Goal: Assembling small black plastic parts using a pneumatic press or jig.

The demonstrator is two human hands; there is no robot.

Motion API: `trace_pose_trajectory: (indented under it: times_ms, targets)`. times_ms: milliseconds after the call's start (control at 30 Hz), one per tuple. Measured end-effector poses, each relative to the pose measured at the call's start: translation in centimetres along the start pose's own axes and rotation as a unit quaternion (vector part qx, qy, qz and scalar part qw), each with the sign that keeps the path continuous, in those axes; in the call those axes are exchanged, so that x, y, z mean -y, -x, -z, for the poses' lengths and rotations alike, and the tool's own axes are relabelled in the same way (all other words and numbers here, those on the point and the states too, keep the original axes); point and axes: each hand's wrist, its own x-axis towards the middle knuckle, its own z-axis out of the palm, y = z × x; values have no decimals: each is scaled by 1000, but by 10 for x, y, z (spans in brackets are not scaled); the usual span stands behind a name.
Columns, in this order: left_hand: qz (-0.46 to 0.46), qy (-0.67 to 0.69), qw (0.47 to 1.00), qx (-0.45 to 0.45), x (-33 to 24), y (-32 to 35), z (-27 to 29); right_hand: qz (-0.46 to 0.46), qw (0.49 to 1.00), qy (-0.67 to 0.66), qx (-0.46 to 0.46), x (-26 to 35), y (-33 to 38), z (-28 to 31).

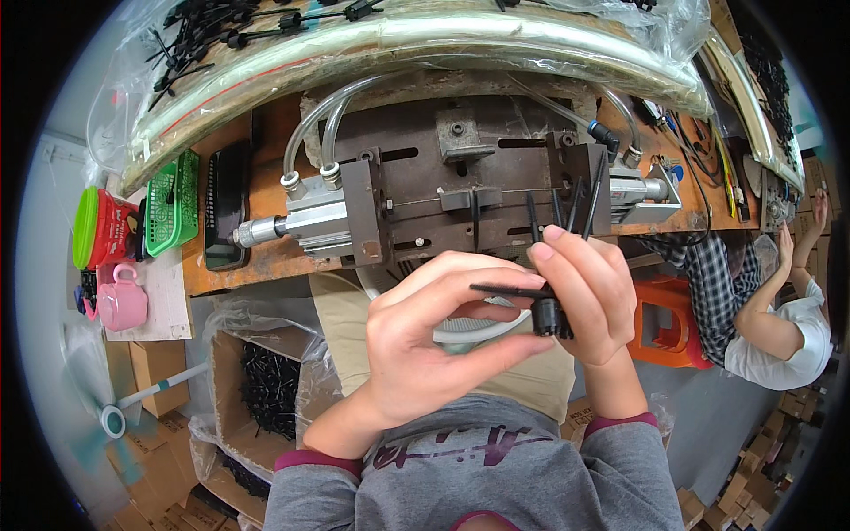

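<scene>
In front of my chest, my right hand [589, 301] is closed around a bunch of thin black plastic rods [574, 208], which stick up past its fingers. Below those fingers shows a short black ribbed cylinder [546, 317], with other dark ends behind it. My left hand [425, 323] reaches across, its thumb and fingertips at that cylinder and at a black stem [506, 289] lying sideways. Both hands are just in front of a dark metal fixture [412, 190], where a black strip [475, 221] hangs from the small middle block.
Air cylinders [319, 226] with clear hoses flank the fixture on the wooden bench [266, 281]. Left are a green basket [173, 202], a black tray [227, 203] and a pink cup [122, 299]. A lined carton [228, 389] holds black parts. Another person [770, 327] sits at right beside an orange stool [660, 323].
</scene>
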Motion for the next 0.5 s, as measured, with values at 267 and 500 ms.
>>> trace_pose_trajectory:
  times_ms: [267, 500]
  targets:
    - [-41, -183, 982, -19, 5, 11, 10, -76, 996, -30, 41, -6, 4, 11]
    - [-138, -483, 865, 25, 33, 6, 10, -301, 926, -220, -62, 9, 3, 28]
